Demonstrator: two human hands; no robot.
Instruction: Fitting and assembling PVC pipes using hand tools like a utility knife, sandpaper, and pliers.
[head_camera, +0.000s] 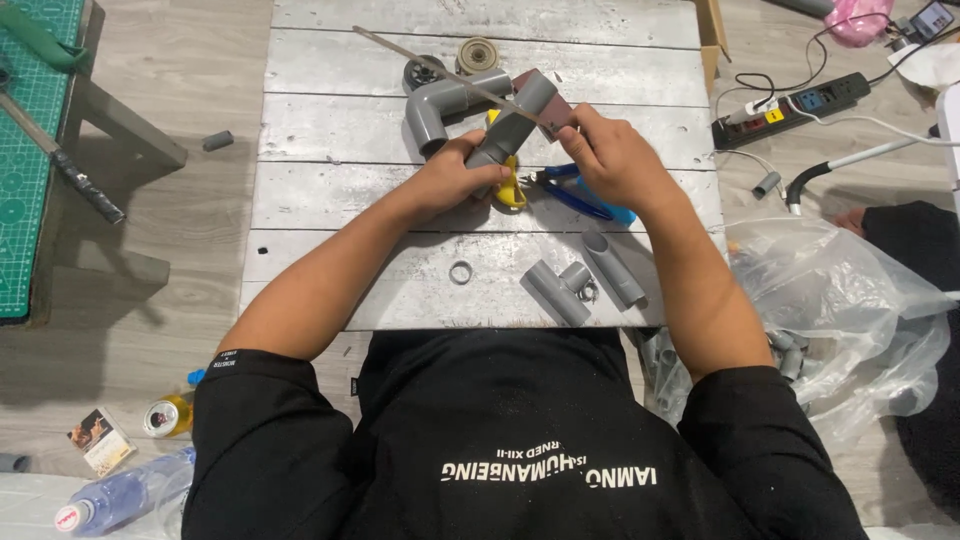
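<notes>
My left hand (447, 178) grips a grey plastic pipe assembly (470, 110), a curved elbow joined to a straight piece, held tilted above the white plank table (330, 160). My right hand (612, 158) holds a long thin saw blade (440, 68) by its dark reddish-brown handle end (553, 108); the blade lies across the pipe and points up-left. Under the hands lie a yellow tool (511, 190) and blue-handled pliers (570, 190).
On the near table edge lie a grey tee fitting (562, 288), a short grey pipe (615, 270) and a small ring (460, 272). Two round wheels (477, 54) sit at the back. A clear bag of fittings (840, 310), a power strip (795, 108), bottles and a can (165, 415) lie on the floor.
</notes>
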